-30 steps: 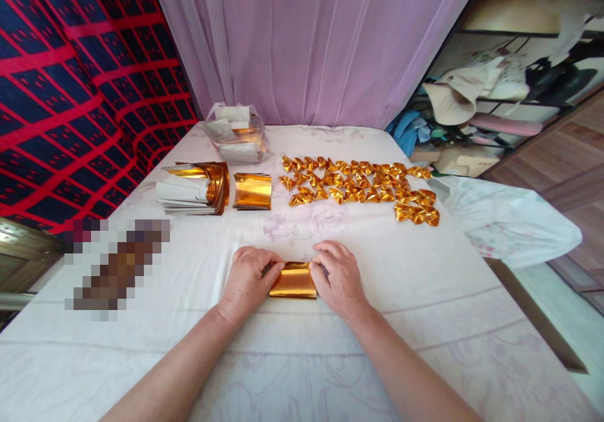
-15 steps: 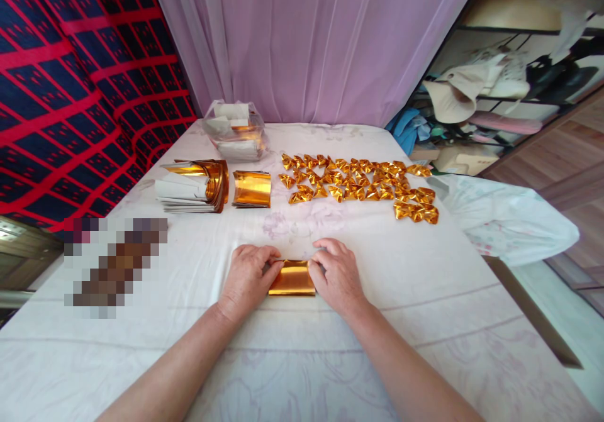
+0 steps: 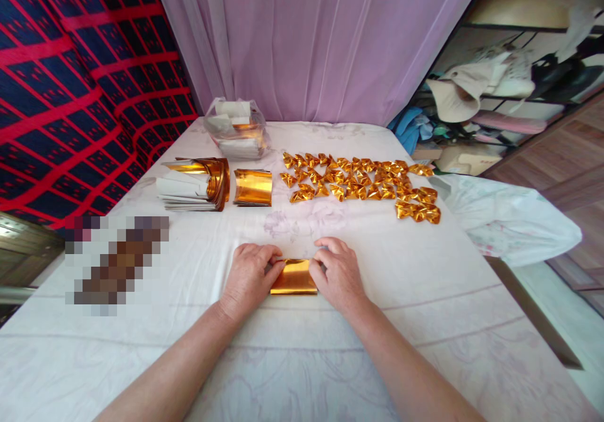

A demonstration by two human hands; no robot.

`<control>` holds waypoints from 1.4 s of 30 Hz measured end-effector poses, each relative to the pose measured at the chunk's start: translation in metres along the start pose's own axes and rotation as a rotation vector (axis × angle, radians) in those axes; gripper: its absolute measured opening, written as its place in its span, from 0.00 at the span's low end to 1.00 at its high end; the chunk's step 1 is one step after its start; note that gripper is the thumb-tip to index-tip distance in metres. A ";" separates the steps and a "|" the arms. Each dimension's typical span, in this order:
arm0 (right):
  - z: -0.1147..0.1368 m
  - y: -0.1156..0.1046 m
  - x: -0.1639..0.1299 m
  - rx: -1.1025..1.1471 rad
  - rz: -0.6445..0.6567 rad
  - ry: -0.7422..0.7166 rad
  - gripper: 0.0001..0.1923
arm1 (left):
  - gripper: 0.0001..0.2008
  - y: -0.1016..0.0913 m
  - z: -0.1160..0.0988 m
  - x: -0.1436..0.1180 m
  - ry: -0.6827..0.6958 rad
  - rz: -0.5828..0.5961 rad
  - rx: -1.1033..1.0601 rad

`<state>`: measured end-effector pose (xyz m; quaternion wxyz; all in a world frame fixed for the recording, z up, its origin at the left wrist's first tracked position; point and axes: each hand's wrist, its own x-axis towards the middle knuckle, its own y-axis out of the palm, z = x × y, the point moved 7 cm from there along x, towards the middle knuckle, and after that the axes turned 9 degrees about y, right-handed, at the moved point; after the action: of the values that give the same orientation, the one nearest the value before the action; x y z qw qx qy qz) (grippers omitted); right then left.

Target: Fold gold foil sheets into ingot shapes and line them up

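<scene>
A shiny sheet of gold foil paper [image 3: 294, 277] lies on the table before me, its near and far edges straight. My left hand [image 3: 252, 274] pinches its left end between thumb and fingers. At the right end, my right hand [image 3: 338, 272] grips the same sheet, thumb on top and index finger curled behind. Both hands rest on the cloth. Beyond them lies a small stack of gold foil paper [image 3: 253, 188]. Left of that stands a thicker, bent bundle of foil sheets [image 3: 189, 186] with white backs showing. Several folded gold foil pieces [image 3: 349, 178] sit in rows at the back right.
A clear plastic bag [image 3: 237, 131] of more paper stands at the back left. A pale floral cloth [image 3: 302, 359] covers the table. A white plastic bag [image 3: 514, 221] hangs by the right edge. Shelves [image 3: 500, 101] with caps and shoes stand beyond; a pixelated patch hides something at left.
The view has shifted very slightly. Both hands keep their grip on the foil sheet, with hardly any visible movement.
</scene>
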<state>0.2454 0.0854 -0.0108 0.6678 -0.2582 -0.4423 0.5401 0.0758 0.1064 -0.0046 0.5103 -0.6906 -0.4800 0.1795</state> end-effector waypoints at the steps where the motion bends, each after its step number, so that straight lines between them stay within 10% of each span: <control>1: 0.000 0.000 0.000 -0.002 0.002 0.001 0.09 | 0.04 0.000 0.000 0.000 -0.004 0.004 -0.002; 42: -0.004 0.006 -0.001 0.042 0.132 -0.017 0.11 | 0.06 0.002 0.003 -0.006 0.252 0.012 0.011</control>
<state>0.2457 0.0870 -0.0176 0.6320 -0.2680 -0.4187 0.5945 0.0720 0.1030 -0.0094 0.5695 -0.7076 -0.4069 0.0970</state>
